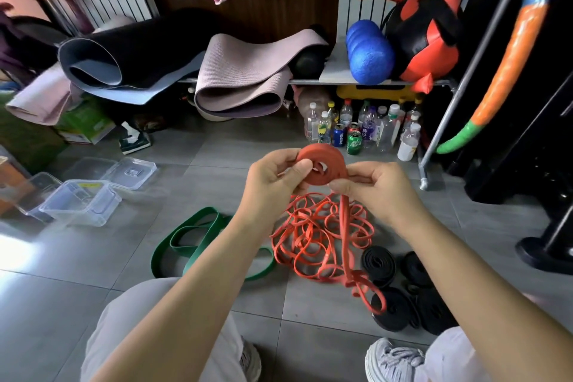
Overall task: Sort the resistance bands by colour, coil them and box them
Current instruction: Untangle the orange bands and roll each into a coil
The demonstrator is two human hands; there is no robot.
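Observation:
My left hand [276, 180] grips a partly wound coil of orange-red band [322, 164] held above the floor. My right hand [375, 186] pinches the loose tail of that band just under the coil. The tail hangs down into a tangled heap of orange-red bands [316, 236] on the grey tiles. Green bands [192, 239] lie loose to the left of the heap, partly hidden by my left forearm. Several coiled black bands [400, 288] sit to the right. Clear plastic boxes [80, 205] and their lids [130, 170] stand open at the far left.
A low shelf at the back carries rolled mats [242, 77], a blue foam roller [369, 53] and a red-black bag [424, 31]. Bottles and cans [359, 130] stand beneath it. A metal rack leg [424, 177] is at the right. My knees and shoe [393, 360] are at the bottom.

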